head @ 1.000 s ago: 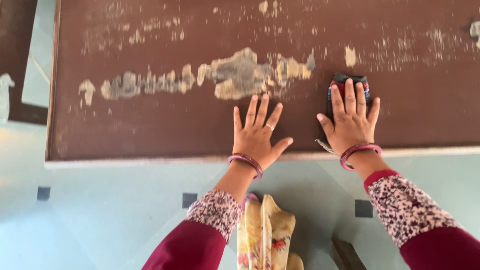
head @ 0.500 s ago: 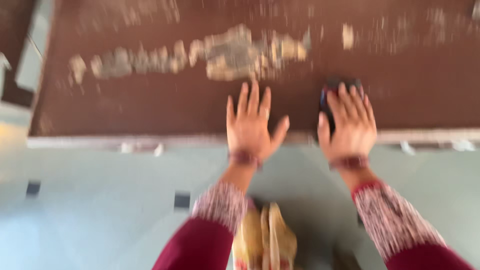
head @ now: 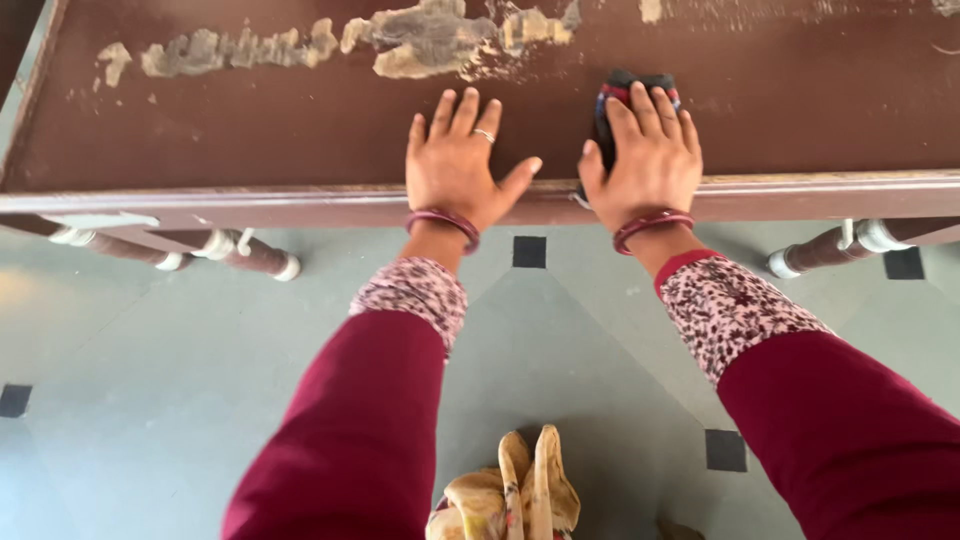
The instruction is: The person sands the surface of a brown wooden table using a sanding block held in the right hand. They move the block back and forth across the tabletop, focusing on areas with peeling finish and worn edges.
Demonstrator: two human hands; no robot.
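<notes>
The left hand [head: 458,165] is lying flat and open on the desk [head: 250,120]; the right hand [head: 645,155] is pressing a cloth [head: 625,85], fingers spread.

Surface [head: 250,130] dark brown, patchy beige-grey worn blotches along far part; front edge paler brown. Cloth [head: 612,100] under right hand [head: 645,160] dark, red and blue stripes. Bangles maroon on both wrists. Ring on left hand [head: 460,165] silver. Sleeves maroon, cuffs pink-white floral print. Floor [head: 150,350] grey-green tiles, small black square insets. Legs brown with white bands
</notes>
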